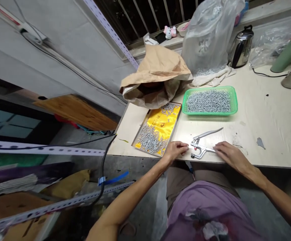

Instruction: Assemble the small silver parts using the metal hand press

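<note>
Silver hand pliers with a C-shaped jaw and a spring [199, 147] lie on the table near its front edge, their two handles spread apart. My right hand [229, 154] has its fingers closed on the end of the lower handle. Just left of the jaw, my left hand [177, 150] is pinched, its fingertips close to a small red part on the pliers; what sits between those fingertips is too small to make out. Beside my left hand is a shallow tray [134, 142] with a yellow sheet and many small metal pieces. A green basket [234, 100] behind the pliers holds more metal pieces.
An open brown paper bag [165, 63] stands behind the tray. Farther back are a large clear plastic bag [208, 36], a white cloth [213, 78] and a metal kettle [243, 43]. A green tube [290, 48] rises at right. A black cable [105, 157] hangs by the left table edge.
</note>
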A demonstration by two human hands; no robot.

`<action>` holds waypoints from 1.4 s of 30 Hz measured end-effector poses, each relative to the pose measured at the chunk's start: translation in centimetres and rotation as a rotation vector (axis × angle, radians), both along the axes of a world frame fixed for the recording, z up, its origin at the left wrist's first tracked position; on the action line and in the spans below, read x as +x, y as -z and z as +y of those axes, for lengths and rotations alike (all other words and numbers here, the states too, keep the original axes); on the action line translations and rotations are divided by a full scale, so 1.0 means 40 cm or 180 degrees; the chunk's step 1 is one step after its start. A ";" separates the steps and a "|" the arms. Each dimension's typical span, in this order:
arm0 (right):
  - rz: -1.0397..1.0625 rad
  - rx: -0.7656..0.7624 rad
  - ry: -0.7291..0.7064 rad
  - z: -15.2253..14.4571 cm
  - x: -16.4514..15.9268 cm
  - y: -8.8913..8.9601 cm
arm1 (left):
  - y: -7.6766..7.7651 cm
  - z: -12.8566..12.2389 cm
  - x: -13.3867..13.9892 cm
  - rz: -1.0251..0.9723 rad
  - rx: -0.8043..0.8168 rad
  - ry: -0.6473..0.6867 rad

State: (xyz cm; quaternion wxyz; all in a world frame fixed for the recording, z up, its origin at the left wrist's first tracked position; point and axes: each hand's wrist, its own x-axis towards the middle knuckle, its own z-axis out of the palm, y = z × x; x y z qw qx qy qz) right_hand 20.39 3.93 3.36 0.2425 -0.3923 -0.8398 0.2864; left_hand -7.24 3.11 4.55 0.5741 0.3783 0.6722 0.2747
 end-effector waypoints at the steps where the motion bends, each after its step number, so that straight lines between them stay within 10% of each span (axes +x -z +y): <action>1: 0.0007 0.0020 -0.0010 -0.002 0.001 0.001 | 0.009 -0.001 0.013 0.0019 -0.0098 0.0029; 34: -0.0897 0.0674 0.0044 -0.013 -0.028 0.029 | 0.006 0.040 0.047 0.0554 -0.1076 0.1402; 42: -0.1074 0.0567 -0.0406 0.102 -0.019 0.022 | -0.007 0.036 0.056 0.0569 -0.1177 0.1396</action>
